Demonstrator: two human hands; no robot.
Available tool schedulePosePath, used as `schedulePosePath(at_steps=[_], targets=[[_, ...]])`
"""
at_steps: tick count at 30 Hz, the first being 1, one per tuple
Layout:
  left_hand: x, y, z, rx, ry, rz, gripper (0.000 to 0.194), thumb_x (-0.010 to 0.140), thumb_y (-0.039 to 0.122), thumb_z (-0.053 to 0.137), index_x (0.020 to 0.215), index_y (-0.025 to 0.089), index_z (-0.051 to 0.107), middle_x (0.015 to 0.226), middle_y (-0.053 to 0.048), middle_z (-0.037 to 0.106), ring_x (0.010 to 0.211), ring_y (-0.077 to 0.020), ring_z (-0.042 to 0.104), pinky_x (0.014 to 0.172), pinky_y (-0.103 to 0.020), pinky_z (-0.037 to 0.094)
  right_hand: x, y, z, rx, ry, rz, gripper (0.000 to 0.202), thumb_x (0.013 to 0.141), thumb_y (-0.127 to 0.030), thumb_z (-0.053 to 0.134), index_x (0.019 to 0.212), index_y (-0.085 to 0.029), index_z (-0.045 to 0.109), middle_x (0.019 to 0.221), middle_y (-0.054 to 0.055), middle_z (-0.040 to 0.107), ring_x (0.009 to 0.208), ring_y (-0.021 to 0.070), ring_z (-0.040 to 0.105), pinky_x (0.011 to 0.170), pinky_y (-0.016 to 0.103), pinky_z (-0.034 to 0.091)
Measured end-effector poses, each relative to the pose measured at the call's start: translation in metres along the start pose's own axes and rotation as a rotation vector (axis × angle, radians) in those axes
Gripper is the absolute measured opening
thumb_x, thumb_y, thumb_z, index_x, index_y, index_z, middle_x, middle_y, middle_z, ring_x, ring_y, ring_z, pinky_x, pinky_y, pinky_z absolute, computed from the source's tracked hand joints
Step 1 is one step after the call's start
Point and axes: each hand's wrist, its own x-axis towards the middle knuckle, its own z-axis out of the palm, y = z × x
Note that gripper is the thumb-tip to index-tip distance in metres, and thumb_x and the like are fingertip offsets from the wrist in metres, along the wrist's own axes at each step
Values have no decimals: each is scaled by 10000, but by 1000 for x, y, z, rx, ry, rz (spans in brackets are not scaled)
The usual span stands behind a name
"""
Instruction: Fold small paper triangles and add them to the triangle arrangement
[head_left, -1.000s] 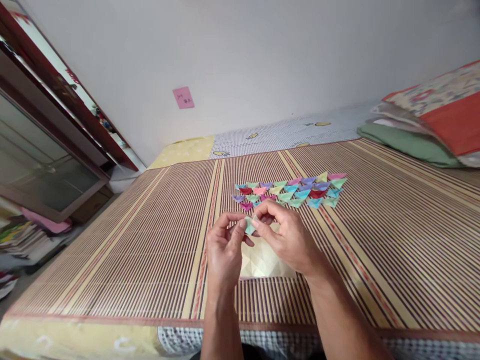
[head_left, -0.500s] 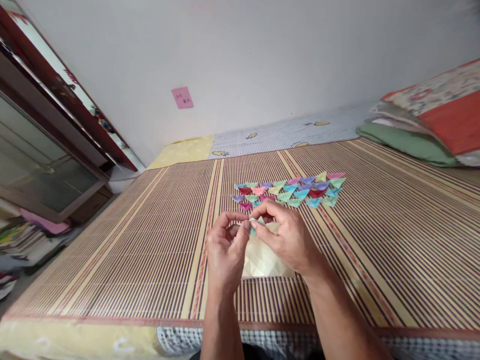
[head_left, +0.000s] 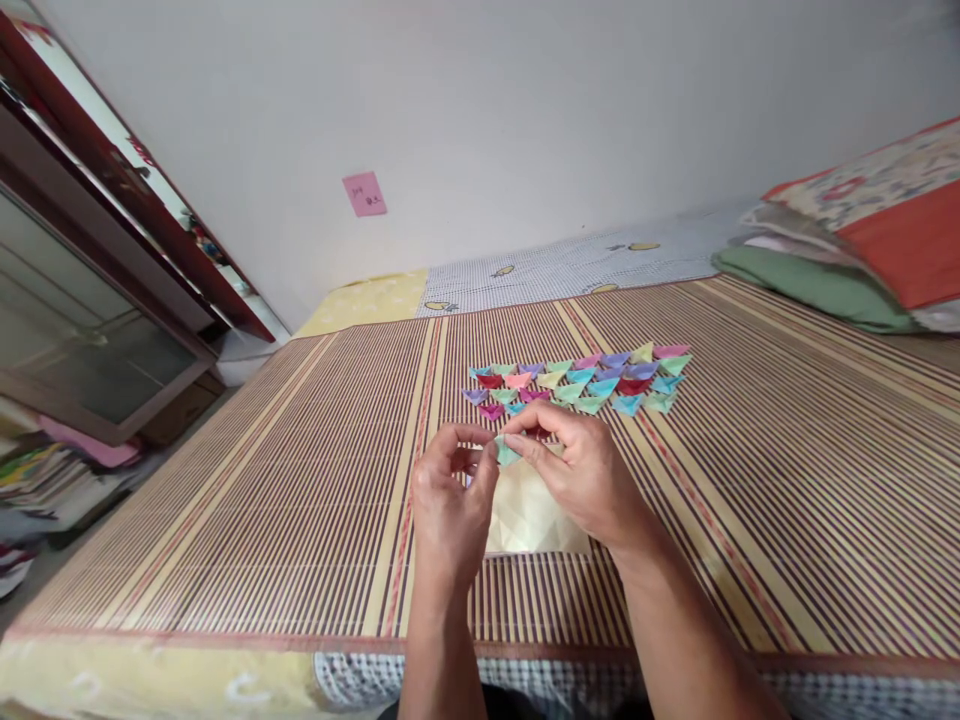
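Observation:
A small light green folded paper (head_left: 507, 452) is pinched between my two hands. My left hand (head_left: 456, 485) grips its left side between thumb and fingers. On the other side, the thumb and forefinger of my right hand (head_left: 574, 462) close on the paper's upper right. Below the hands lies a creased, pale yellow sheet of paper (head_left: 536, 515), partly covered by them. Just beyond, several small folded paper boats (head_left: 592, 388) in many colours stand in rows; my right fingers hide a few of them.
A striped woven mat (head_left: 300, 480) covers the bed. Folded bedding (head_left: 825, 285) and a red patterned pillow (head_left: 892, 220) are piled at the right. A pink note (head_left: 364, 194) sticks to the wall behind. At the left stands a glass-paneled door (head_left: 82, 310).
My right thumb and fingers have shifted slightly on the green paper, and its pointed top no longer shows. Both hands stay in nearly the same place.

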Motion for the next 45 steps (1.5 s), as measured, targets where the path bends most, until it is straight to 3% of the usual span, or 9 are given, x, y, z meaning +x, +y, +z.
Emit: schedulePosePath(at_steps=[10, 14, 23, 33, 42, 45], targets=[[-2, -1, 2, -144, -40, -44, 95, 834, 206, 699, 802, 210, 609, 703, 29, 599, 490, -83, 496, 462, -207, 410, 1, 0, -5, 23, -94, 1, 142, 928, -76, 637, 842, -184, 670, 792, -11, 667, 747, 149, 639, 705, 281, 477], [-2, 0, 7, -237, -42, -60, 114, 825, 177, 681, 789, 210, 578, 755, 30, 600, 500, -76, 525, 476, -217, 450, 0, -2, -4, 23, -108, 11, 139, 937, -81, 629, 846, -181, 663, 790, -11, 662, 738, 143, 634, 696, 271, 472], [2, -8, 15, -397, 36, 46, 94, 841, 140, 674, 812, 201, 609, 940, 4, 626, 599, -81, 617, 541, -226, 565, 0, -2, -3, -25, -60, 19, 103, 937, -121, 643, 860, -183, 674, 778, -11, 675, 709, 144, 626, 666, 271, 462], [4, -13, 15, -612, 46, -20, 127, 868, 182, 722, 788, 178, 624, 929, -11, 677, 595, -45, 591, 563, -168, 473, -1, -3, -3, -24, -35, -2, 114, 918, -88, 629, 863, -180, 666, 797, -9, 671, 724, 143, 613, 689, 274, 459], [6, -13, 11, -606, 14, -120, 195, 770, 204, 849, 899, 195, 704, 817, 6, 673, 622, -90, 633, 596, -204, 515, -1, 3, -1, -73, -30, -29, 126, 957, -110, 619, 859, -188, 633, 811, 0, 615, 760, 161, 590, 708, 301, 438], [7, -13, 10, -534, 17, -76, 103, 804, 218, 823, 863, 194, 741, 839, -9, 676, 667, -96, 644, 611, -204, 503, -1, 3, -1, -96, -35, -47, 129, 962, -107, 616, 867, -194, 630, 822, 3, 617, 786, 170, 594, 728, 310, 440]])
